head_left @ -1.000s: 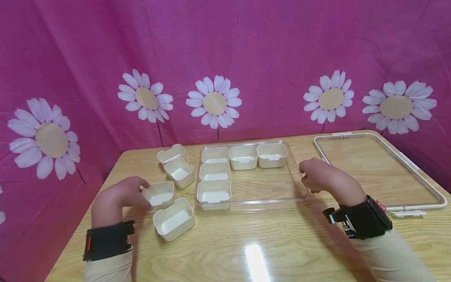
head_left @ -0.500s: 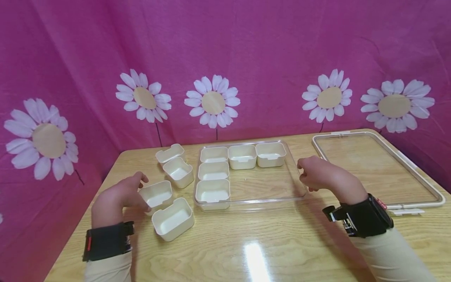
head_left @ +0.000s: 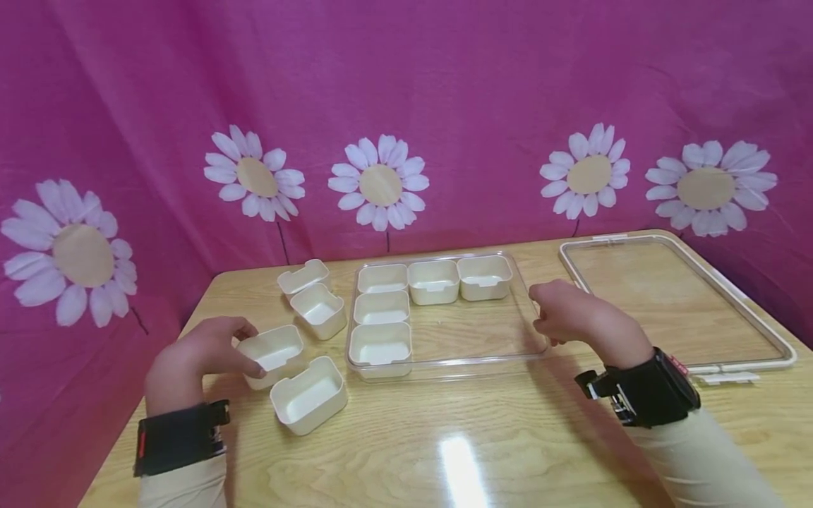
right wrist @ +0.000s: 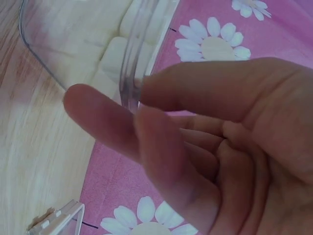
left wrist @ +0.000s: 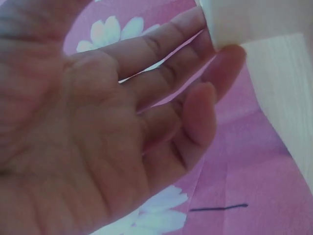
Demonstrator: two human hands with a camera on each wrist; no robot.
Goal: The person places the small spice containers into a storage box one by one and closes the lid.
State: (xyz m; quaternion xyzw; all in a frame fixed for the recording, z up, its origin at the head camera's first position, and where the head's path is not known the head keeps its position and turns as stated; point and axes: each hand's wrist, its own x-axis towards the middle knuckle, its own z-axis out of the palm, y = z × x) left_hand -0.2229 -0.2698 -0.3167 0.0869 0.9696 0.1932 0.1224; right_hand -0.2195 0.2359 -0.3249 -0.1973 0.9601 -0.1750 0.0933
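The left hand (head_left: 190,360) grips a small cream plastic cup (head_left: 269,353), a smooth rounded-corner rectangle, fingers curled over its far rim; it sits on the glossy wood-grain table (head_left: 483,437), left of the clear rectangular tray (head_left: 533,331). The right hand (head_left: 574,317) pinches the tray's thin transparent right edge between thumb and fingers. Five matching cups line the tray's back and left sides. A clear, white-framed lid (head_left: 673,296) lies at the right.
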